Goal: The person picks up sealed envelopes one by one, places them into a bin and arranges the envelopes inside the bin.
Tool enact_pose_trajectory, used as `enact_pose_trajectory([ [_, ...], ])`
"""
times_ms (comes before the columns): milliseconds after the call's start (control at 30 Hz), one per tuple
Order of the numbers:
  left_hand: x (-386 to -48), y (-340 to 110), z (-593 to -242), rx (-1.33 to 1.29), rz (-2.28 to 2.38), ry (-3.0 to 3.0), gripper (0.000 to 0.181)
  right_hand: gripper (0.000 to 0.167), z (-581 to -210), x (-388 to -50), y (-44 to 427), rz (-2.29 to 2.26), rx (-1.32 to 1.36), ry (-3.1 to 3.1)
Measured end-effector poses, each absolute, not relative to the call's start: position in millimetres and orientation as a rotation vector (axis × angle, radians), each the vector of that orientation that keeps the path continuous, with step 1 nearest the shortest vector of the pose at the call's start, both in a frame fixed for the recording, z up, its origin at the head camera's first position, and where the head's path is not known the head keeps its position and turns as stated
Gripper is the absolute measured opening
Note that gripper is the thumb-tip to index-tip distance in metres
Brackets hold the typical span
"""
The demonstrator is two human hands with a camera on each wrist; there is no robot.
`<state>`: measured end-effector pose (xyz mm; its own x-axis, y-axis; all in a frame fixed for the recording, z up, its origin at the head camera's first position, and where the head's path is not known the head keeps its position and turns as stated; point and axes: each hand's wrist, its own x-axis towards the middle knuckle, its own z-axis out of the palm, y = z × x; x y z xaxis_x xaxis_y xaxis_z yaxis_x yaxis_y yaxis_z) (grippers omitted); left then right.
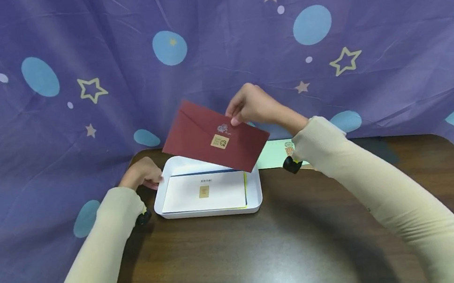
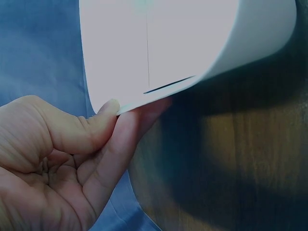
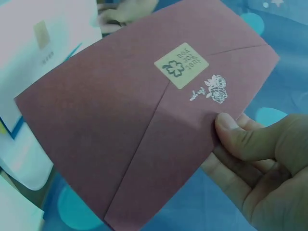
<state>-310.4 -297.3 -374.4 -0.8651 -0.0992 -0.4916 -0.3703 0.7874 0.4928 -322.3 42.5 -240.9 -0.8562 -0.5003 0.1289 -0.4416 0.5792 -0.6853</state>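
Note:
A dark red envelope point(image 1: 205, 137), with a gold clover sticker and a silver rose print, hangs tilted above the tray's back edge. My right hand point(image 1: 254, 105) pinches it by its upper edge, thumb on the printed face in the right wrist view. The white tray point(image 1: 158, 206) stands on the table, and my left hand point(image 1: 142, 174) grips its left rim between thumb and fingers point(image 2: 122, 139). In the tray lies a white envelope point(image 1: 187, 198) with a gold sticker, over something with blue and yellow edges.
A pale green printed envelope or card point(image 1: 271, 155) lies right of the tray, partly behind the right sleeve. The brown wooden table point(image 1: 224, 260) reaches back to a purple curtain point(image 1: 217, 29) with stars and blue spots.

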Motion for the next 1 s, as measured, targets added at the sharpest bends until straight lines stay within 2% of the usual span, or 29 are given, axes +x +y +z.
enact_pose_trajectory([
  [433, -312, -297, -375, -0.361, 0.855, 2.502, 0.017, 0.015, -277, -327, 26, -1.062, -0.772, 2.656],
  [1000, -307, -297, -371, -0.311, 0.900, 2.493, 0.026, 0.015, -298, -318, 12, -0.872, -0.890, 2.670],
])
